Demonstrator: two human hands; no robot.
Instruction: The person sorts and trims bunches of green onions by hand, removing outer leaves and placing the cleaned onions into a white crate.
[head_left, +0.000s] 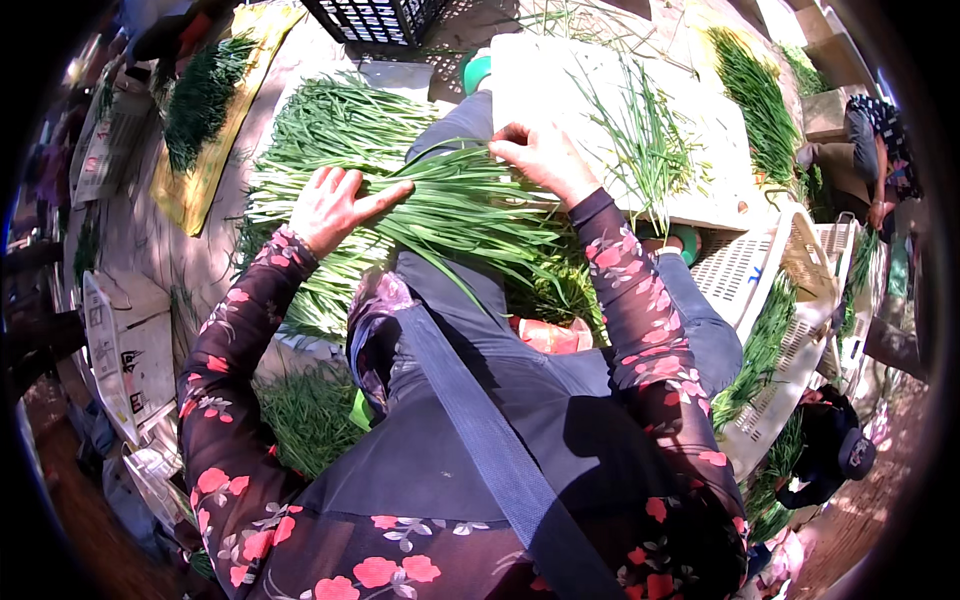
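A loose bunch of long green leaves, apparently garlic chives (472, 202), lies across my left thigh, with pale stem ends to the left and leaf tips to the right. My left hand (326, 206) grips it near the stems, thumb stretched over the top. With thumb and forefinger, my right hand (544, 161) pinches a thin leaf at the bunch's upper edge. Beneath and beyond my left hand spreads a large pile of chives (337, 127). To the right of my right hand, a white board (540, 82) carries scattered loose chives (645, 135) and yellowish scraps.
A black plastic crate (375, 19) stands ahead. Yellow sacks (191, 191) bear more chives at both sides. White slatted crates (739, 262) hold chives at right. Between my legs lie trimmings (562, 292) and a red packet (551, 336). Another person (885, 150) works at far right.
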